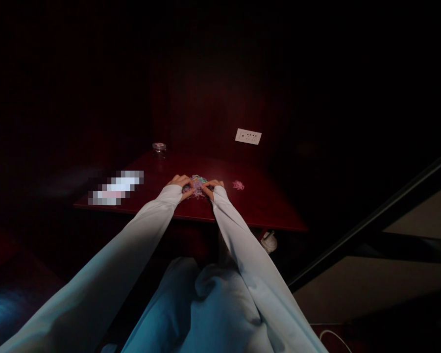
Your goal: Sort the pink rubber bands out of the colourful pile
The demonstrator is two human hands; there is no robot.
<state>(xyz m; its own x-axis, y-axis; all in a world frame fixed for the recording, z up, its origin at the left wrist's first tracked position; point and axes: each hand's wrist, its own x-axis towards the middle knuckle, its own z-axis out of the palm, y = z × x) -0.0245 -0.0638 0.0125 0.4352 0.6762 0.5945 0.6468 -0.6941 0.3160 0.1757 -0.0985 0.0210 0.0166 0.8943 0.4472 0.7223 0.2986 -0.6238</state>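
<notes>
A heap of thin, multicoloured strands that look like small rubber bands (198, 187) lies near the front edge of the dark red table. My left hand (181, 183) is at the heap's left side, its fingers curled in and touching the strands. From the right, my right hand (212, 186) reaches the same heap with thumb and fingers drawn together. Whatever lies between the fingertips of either hand is too small to make out. A smaller pink bunch of similar strands (238, 185) sits on the table to the right of my right hand.
A lidded clear jar (159, 149) stands at the table's back left. Blurred-out pixels cover a bright flat item (117, 188) on the left. A white socket plate (248, 136) is on the wall behind. Below the table's right front edge is a pale object (269, 242).
</notes>
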